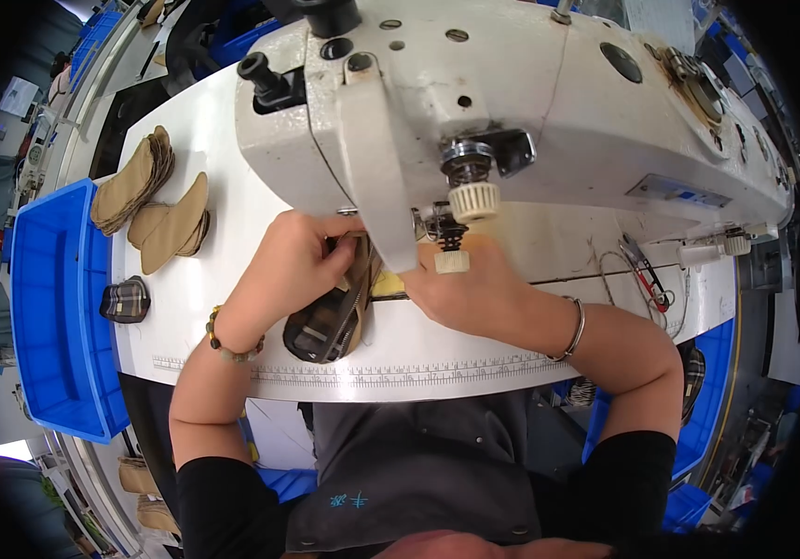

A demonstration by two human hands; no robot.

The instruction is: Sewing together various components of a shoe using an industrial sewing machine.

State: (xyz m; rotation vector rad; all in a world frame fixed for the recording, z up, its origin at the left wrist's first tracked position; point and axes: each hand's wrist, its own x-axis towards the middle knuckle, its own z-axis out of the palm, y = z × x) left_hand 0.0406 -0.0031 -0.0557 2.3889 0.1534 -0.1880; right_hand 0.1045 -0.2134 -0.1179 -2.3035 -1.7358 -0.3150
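A white sewing machine (512,84) spans the upper part of the view, its head and tension knobs above my hands. My left hand (293,256) is closed, thumb and fingers pinching the upper end of a dark plaid fabric piece (325,321). This piece has tan edging and what looks like a zipper along it, and its rounded lower end lies on the white table. My right hand (470,289) rests at the other side of the machine head, beside a yellow patch on the sewing bed. Its fingertips are hidden behind the machine, as is the needle.
Tan fabric cutouts (171,224) lie in stacks at the left, with a small plaid piece (126,300) nearer me. A blue bin (55,307) stands against the table's left edge. Red-handled snips (647,279) lie at the right. A printed ruler (400,370) follows the front edge.
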